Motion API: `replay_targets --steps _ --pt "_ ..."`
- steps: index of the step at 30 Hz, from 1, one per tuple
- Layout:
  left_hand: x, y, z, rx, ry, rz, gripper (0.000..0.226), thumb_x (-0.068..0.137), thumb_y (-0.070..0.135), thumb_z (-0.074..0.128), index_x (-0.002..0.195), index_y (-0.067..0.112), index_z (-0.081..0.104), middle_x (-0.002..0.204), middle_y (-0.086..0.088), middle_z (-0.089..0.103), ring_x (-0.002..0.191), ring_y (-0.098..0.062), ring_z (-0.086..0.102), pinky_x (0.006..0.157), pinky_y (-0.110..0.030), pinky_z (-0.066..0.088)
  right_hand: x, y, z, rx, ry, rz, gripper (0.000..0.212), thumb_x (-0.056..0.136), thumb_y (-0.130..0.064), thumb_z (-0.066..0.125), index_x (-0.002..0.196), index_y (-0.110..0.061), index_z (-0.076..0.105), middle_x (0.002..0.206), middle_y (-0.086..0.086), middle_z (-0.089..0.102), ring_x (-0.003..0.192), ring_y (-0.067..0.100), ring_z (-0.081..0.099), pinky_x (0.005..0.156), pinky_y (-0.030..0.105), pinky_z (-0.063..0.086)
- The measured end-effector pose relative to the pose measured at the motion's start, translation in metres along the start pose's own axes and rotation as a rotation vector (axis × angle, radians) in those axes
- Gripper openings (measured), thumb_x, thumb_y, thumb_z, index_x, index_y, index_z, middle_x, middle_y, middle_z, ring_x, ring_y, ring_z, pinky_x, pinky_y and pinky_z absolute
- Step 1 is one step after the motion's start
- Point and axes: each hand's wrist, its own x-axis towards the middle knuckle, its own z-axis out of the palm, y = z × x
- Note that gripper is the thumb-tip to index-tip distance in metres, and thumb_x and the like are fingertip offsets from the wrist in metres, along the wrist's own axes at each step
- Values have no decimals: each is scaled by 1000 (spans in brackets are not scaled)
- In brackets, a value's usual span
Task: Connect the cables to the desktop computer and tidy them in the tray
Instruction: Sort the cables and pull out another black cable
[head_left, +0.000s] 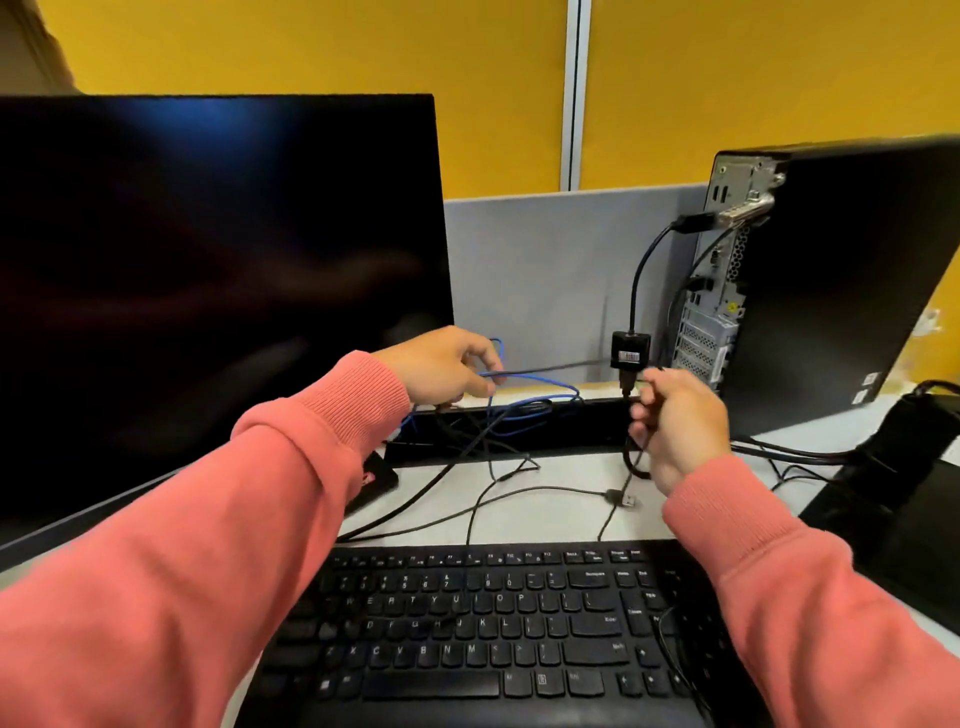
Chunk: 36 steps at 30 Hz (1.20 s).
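The black desktop tower (836, 291) stands at the right with its rear ports turned toward me. A black adapter (630, 351) hangs from a cable plugged in near the tower's top. My left hand (441, 369) pinches a thin dark cable (550, 369) stretched taut toward the adapter, beside a blue cable (540, 392). My right hand (680, 421) grips that cable's plug end just below the adapter. Behind the desk runs the black cable tray (519, 426), with blue and black cables lying in it. A loose USB plug (626, 500) lies on the desk.
A dark monitor (208, 291) fills the left. A black keyboard (493, 623) lies in front of me, with thin cables crossing the white desk (566, 514) behind it. A black object (904, 499) sits at the right. A grey partition (545, 270) and yellow wall stand behind.
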Motion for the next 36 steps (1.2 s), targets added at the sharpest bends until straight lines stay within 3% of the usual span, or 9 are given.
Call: replay_targets --steps 4,7,9,15,18,21,25,32,36 --pt "2 18 -6 14 155 99 14 91 10 74 103 16 70 78 -6 61 48 -18 55 49 -28 51 5 10 -11 -224 60 -28 20 97 -11 49 83 -21 60 63 1 50 44 10 44 45 23 34" --pt "5 46 -8 4 251 190 12 93 9 70 100 19 70 79 -1 68 38 -5 55 44 -19 47 1 -4 10 -475 -21 -225 15 92 -9 55 99 -20 62 85 11 62 68 20 56 68 41 48" --pt "7 65 -9 65 261 227 11 94 14 69 97 24 70 77 2 68 39 1 52 43 -13 40 -5 -21 29 -517 -158 -355 24 87 -8 62 107 -23 60 80 4 57 73 19 54 79 46 52" --pt "-4 84 -42 262 337 273 8 90 25 75 98 26 73 71 10 64 55 2 54 48 -11 34 -15 -59 39 -418 -295 -554 6 91 -18 69 87 -13 67 65 -6 51 57 6 43 57 21 35" --pt "-13 81 -60 284 420 295 11 86 22 78 98 22 77 74 10 64 60 2 54 51 -7 34 -13 -57 22 -322 -226 -466 15 93 -22 67 80 -15 66 53 -17 44 49 0 39 47 12 32" --pt "-15 92 -53 282 336 349 15 89 20 77 103 21 75 85 2 69 52 8 52 50 -8 36 -10 -53 15 -191 -150 -270 18 94 -30 63 80 -19 66 54 -9 33 45 9 29 42 23 23" --pt "-13 107 -50 267 285 412 11 90 11 74 101 16 74 91 -10 73 46 5 49 48 -9 36 -7 -58 9 -82 -102 -162 21 93 -31 62 74 -21 64 51 -10 31 40 7 28 41 24 23" --pt "-11 103 -71 371 236 311 12 88 22 80 100 24 77 72 6 66 61 -5 56 59 -22 42 -3 -51 -3 -129 -25 -149 31 88 -27 66 62 -22 52 55 -8 33 48 10 26 42 24 22" --pt "-10 94 -83 355 214 267 14 88 25 81 101 26 77 71 7 68 55 1 55 59 -19 44 4 -49 -13 -70 46 -68 35 87 -22 67 64 -26 42 64 -4 31 52 13 22 42 28 20"
